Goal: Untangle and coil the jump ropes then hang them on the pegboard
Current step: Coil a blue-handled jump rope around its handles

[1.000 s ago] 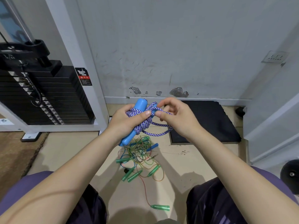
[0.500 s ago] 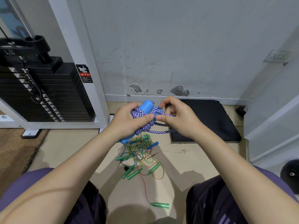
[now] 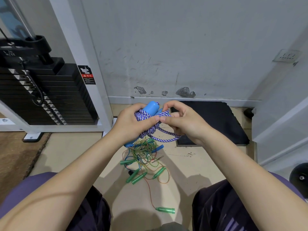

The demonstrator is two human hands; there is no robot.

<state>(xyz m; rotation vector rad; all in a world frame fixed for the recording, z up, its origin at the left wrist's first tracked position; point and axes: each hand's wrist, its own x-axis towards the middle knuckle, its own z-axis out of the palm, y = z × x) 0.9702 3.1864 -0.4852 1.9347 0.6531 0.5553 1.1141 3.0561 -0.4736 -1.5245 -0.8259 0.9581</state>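
A blue-and-white braided jump rope is wound around its two light-blue handles. My left hand grips the bundle, thumb pressed on the coils. My right hand pinches a strand of the same rope at the bundle's right side, and a loose loop hangs below it. On the floor beneath lies a tangle of thin coloured jump ropes with several green handles. One green handle lies apart, closer to me, on an orange cord. No pegboard is in view.
A weight-stack machine with a white frame stands at the left. A black mat lies against the grey wall at right. My knees frame the floor. A brown rug is at far left, a dark weight at far right.
Both hands with the bundle have shifted slightly up and away from me. My right hand has drawn the strand closer over the handles, and the hanging loop has shrunk a little.
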